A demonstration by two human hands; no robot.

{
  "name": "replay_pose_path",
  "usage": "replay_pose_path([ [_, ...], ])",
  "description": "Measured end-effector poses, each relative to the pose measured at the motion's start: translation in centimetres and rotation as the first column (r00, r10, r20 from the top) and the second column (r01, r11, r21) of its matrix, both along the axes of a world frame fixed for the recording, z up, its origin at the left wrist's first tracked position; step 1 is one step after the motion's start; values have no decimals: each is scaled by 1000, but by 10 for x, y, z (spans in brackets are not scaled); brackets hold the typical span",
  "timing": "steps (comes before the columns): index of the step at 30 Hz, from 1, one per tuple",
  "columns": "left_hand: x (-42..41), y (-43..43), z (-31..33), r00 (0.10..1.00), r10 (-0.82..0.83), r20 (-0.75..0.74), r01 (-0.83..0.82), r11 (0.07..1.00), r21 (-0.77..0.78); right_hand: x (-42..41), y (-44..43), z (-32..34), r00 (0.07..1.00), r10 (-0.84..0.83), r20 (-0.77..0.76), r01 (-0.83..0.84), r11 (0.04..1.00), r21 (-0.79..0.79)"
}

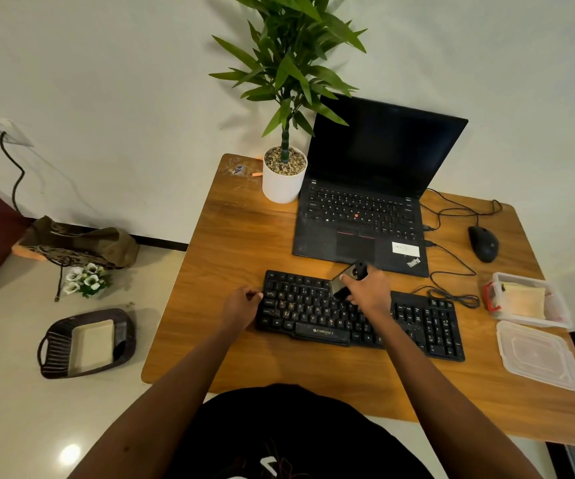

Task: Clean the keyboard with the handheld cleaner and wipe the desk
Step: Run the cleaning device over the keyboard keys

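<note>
A black keyboard (417, 319) with dusty keys lies across the middle of the wooden desk (244, 236). My right hand (365, 288) grips a small black handheld cleaner (346, 278) and holds it down on the upper middle rows of the keys. My left hand (241, 305) clasps the keyboard's left edge. A yellow cloth (524, 299) lies in a clear plastic box (555, 319) at the desk's right edge.
An open black laptop (365, 209) stands behind the keyboard, with a potted plant (284, 178) to its left. A black mouse (483, 243) and loose cables (452, 271) lie at the right. The box's lid (538, 354) rests near the front right. A basket (86, 344) sits on the floor.
</note>
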State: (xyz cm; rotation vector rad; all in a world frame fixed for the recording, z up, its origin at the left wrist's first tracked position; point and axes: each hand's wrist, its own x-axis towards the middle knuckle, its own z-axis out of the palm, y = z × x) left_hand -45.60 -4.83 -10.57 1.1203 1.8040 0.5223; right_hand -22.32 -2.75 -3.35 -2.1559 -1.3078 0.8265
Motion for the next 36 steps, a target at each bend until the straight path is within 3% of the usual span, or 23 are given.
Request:
replay_pose_path([
  [6,-1,1,-2,1000,-10,-4,10,1000,-11,-2,8,8,996,-38,-79,36,999,-28],
  [17,-3,2,-6,1000,10,20,-9,999,-31,1,0,2,999,0,-37,0,1000,7],
  [21,-3,2,-6,998,22,65,-19,999,-47,-2,-1,0,999,26,23,-27,998,58],
  [26,-1,2,-5,998,15,68,-13,999,-34,-4,0,4,992,5,129,1,999,-43],
  [30,-1,2,-7,998,13,67,-12,1000,-19,-4,6,5,997,36,72,-36,999,-5],
  [36,-4,3,-10,999,0,48,1,1000,-19,-6,-3,-2,999,-33,-39,37,996,84],
])
